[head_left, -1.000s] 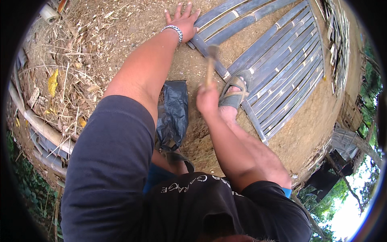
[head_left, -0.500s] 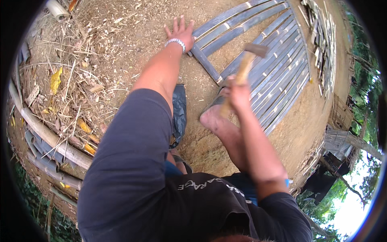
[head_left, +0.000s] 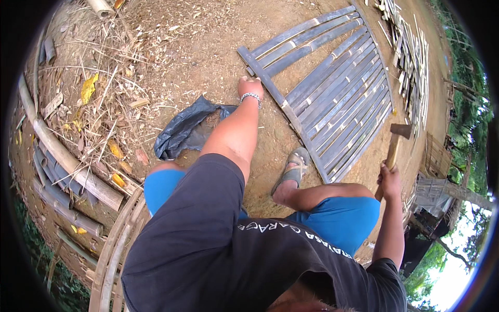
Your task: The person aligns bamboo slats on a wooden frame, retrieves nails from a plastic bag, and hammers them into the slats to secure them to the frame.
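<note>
A panel of dark bamboo slats (head_left: 338, 86) lies on the ground ahead of me, its slats joined by a crosspiece (head_left: 280, 99) along the near side. My left hand (head_left: 250, 87) is closed beside that crosspiece, near its far left end. Whatever its curled fingers hold, if anything, is too small or hidden to make out. Off to the right, my right hand (head_left: 389, 179) grips the wooden handle of a hatchet (head_left: 401, 131), held raised with its dark metal head up. My sandalled foot (head_left: 292, 171) rests by the near end of the crosspiece.
A black plastic bag (head_left: 182, 130) lies left of my left forearm. Bamboo poles (head_left: 78, 174) and dry litter (head_left: 99, 112) cover the left side. Split strips (head_left: 410, 67) are heaped beyond the panel at far right. A small shelter (head_left: 436, 192) stands at the right edge.
My left hand, spread out by the crosspiece's end before, has drawn closer and closed. My right hand has swung the hatchet out to the right. More of the bag shows.
</note>
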Motion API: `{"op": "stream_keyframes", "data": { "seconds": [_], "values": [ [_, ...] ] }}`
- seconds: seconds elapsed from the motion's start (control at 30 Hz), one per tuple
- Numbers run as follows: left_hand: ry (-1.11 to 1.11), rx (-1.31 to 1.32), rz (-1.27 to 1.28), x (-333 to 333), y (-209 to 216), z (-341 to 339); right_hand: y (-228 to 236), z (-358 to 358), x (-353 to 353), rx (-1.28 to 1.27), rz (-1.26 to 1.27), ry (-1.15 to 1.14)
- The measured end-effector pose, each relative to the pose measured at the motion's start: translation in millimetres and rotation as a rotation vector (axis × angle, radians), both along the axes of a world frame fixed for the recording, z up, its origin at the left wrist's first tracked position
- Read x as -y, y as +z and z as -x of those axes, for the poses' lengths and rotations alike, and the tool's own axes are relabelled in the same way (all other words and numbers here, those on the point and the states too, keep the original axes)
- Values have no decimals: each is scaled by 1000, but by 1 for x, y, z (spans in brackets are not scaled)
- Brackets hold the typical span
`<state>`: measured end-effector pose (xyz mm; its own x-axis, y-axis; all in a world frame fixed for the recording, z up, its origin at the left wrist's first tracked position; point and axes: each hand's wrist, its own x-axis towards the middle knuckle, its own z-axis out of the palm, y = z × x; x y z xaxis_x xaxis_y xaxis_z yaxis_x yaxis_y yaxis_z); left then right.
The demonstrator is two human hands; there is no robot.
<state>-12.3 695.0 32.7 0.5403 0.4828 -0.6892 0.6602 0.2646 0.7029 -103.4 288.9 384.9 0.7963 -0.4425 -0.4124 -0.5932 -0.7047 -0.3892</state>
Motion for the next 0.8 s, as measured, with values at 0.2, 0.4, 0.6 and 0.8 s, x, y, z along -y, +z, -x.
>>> {"op": "stream_keyframes", "data": {
  "seconds": [0.2, 0.4, 0.6, 0.8],
  "values": [
    [220, 130, 76, 12, -34, -9, -84, 24, 13, -206, -199, -58],
    [250, 132, 116, 20, -23, -13, -106, 43, 42, -359, -307, 32],
    [314, 153, 68, 24, -31, -14, -109, 44, 36, -395, -316, -32],
    [351, 102, -16, 28, -52, -17, -128, 47, 55, -422, -337, 45]
  ]
}}
